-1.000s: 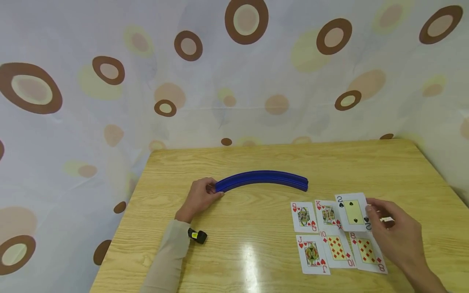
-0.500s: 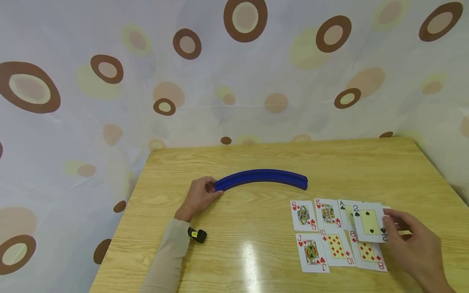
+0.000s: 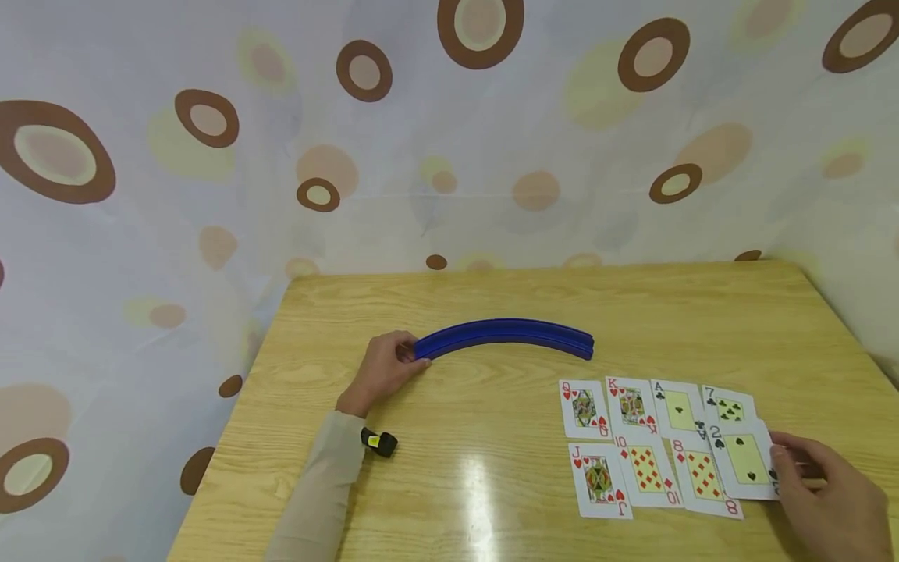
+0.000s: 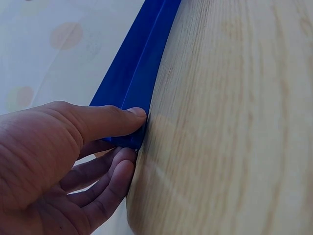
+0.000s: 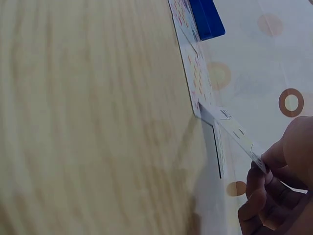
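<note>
My left hand (image 3: 382,367) grips the left end of a curved blue playing card holder (image 3: 506,334), thumb on top in the left wrist view. With thumb and fingers my right hand (image 3: 832,484) pinches the two of spades (image 3: 747,460) by its right edge. This card slants in the right wrist view, its far edge low by the laid cards and its near edge raised. In the head view it overlaps the bottom of the 7 of clubs (image 3: 730,407) and the right side of the 8 of diamonds (image 3: 702,472).
Face-up on the wooden table (image 3: 435,484) lie the queen of hearts (image 3: 583,408), king of hearts (image 3: 630,404), ace of clubs (image 3: 678,409), jack of hearts (image 3: 598,480) and 10 of diamonds (image 3: 646,470). A patterned curtain (image 3: 492,156) hangs behind the table.
My right hand has carried the two of spades right and toward me, uncovering the ace and 7 of clubs in the back row. My left hand keeps its hold on the holder.
</note>
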`<state>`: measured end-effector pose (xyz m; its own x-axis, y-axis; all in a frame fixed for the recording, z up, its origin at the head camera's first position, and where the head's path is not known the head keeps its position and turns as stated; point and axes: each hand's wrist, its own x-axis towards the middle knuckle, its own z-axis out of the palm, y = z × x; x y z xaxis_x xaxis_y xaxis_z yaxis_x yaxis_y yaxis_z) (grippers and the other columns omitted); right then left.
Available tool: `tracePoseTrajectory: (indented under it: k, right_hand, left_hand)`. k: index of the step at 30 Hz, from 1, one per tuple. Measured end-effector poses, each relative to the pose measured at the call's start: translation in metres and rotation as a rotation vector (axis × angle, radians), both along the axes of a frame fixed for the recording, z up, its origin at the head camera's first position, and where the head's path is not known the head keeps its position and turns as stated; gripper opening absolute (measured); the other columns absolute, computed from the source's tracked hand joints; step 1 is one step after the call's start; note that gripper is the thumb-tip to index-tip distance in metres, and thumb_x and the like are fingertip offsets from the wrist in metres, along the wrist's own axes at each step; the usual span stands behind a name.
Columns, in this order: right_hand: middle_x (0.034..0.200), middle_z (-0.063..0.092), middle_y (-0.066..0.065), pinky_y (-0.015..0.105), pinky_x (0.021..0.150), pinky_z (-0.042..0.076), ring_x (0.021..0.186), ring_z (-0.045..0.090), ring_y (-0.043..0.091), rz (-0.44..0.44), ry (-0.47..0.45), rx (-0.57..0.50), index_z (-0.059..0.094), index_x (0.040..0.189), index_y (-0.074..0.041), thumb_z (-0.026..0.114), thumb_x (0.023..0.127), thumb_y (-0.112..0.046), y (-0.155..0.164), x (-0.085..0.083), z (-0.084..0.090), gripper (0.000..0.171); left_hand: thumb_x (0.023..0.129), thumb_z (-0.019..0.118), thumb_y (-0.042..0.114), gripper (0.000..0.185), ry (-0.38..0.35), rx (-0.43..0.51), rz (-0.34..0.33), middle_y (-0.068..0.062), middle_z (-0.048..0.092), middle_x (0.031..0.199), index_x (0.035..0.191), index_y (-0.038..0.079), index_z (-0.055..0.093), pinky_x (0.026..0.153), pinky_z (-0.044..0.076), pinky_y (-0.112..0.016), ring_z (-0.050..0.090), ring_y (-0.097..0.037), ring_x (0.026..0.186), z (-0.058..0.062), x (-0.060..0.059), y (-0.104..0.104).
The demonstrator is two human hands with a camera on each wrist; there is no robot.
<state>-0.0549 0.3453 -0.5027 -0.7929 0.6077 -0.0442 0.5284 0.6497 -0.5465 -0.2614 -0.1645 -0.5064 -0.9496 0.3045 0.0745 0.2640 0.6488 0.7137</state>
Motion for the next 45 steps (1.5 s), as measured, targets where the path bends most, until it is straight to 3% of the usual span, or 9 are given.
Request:
tracePoseTrajectory:
  k: [3,6,12,16,27,36,40,45]
  right_hand:
    - [0.125,0.054,0.028,0.041,0.073,0.039,0.103,0.052,0.041,-0.023,-0.046,-0.008,0.047,0.143,0.002,0.044,0.105,-0.017,0.005,0.001,-0.001,0.042]
    - [0.122,0.054,0.027,0.037,0.069,0.039,0.1,0.053,0.04,-0.037,-0.095,-0.021,0.046,0.143,0.002,0.044,0.105,-0.017,0.012,0.004,-0.002,0.044]
    - [0.118,0.054,0.027,0.042,0.073,0.038,0.096,0.051,0.036,-0.058,-0.187,-0.067,0.045,0.142,0.005,0.045,0.103,-0.016,0.027,0.01,-0.021,0.044]
    - [0.115,0.054,0.027,0.044,0.074,0.038,0.094,0.051,0.037,-0.072,-0.201,-0.082,0.046,0.141,0.006,0.046,0.102,-0.013,0.029,0.012,-0.027,0.043]
    - [0.112,0.055,0.026,0.037,0.068,0.037,0.087,0.051,0.032,-0.097,-0.176,-0.084,0.05,0.136,0.006,0.046,0.101,-0.012,0.028,0.013,-0.022,0.04]
    - [0.113,0.055,0.025,0.039,0.068,0.037,0.084,0.048,0.03,-0.134,-0.143,-0.077,0.052,0.135,0.005,0.046,0.101,-0.013,0.023,0.012,-0.015,0.039]
    - [0.114,0.054,0.022,0.037,0.069,0.037,0.089,0.048,0.031,-0.117,-0.137,-0.088,0.05,0.14,0.002,0.045,0.102,-0.018,0.015,0.011,-0.008,0.043]
    - [0.103,0.06,0.016,0.026,0.062,0.035,0.083,0.048,0.022,-0.042,-0.02,-0.016,0.06,0.132,-0.004,0.05,0.1,-0.02,-0.002,0.001,0.008,0.038]
  left_hand:
    - [0.085,0.08,0.017,0.023,-0.009,0.002,-0.008,-0.001,0.067,0.085,0.102,0.007,0.069,0.07,0.054,-0.031,0.063,-0.011,0.074,0.0,0.001,0.001]
    - [0.085,0.08,0.019,0.024,-0.013,0.003,-0.01,-0.001,0.067,0.086,0.103,0.007,0.069,0.071,0.054,-0.03,0.063,-0.011,0.074,0.0,0.001,0.002]
    - [0.085,0.08,0.018,0.024,-0.02,0.0,-0.006,-0.002,0.067,0.086,0.103,0.007,0.069,0.072,0.055,-0.031,0.064,-0.012,0.075,0.002,0.002,0.001]
    - [0.084,0.081,0.018,0.025,-0.009,-0.008,-0.007,-0.002,0.067,0.085,0.103,0.006,0.069,0.071,0.055,-0.032,0.064,-0.012,0.074,0.003,0.003,0.0]
    - [0.085,0.081,0.016,0.024,-0.02,0.017,-0.003,-0.003,0.068,0.086,0.102,0.006,0.069,0.071,0.055,-0.031,0.064,-0.012,0.075,0.002,0.005,0.001]
    - [0.084,0.081,0.016,0.022,-0.013,0.032,-0.015,-0.003,0.067,0.086,0.1,0.006,0.069,0.07,0.054,-0.03,0.064,-0.012,0.074,0.002,0.006,0.002]
    - [0.084,0.081,0.017,0.023,-0.005,0.028,-0.007,-0.002,0.067,0.085,0.101,0.006,0.069,0.069,0.054,-0.03,0.064,-0.011,0.074,0.002,0.006,0.003]
    - [0.085,0.081,0.017,0.025,0.013,0.019,-0.005,-0.002,0.067,0.085,0.104,0.006,0.069,0.07,0.054,-0.031,0.063,-0.011,0.074,0.0,0.005,0.006]
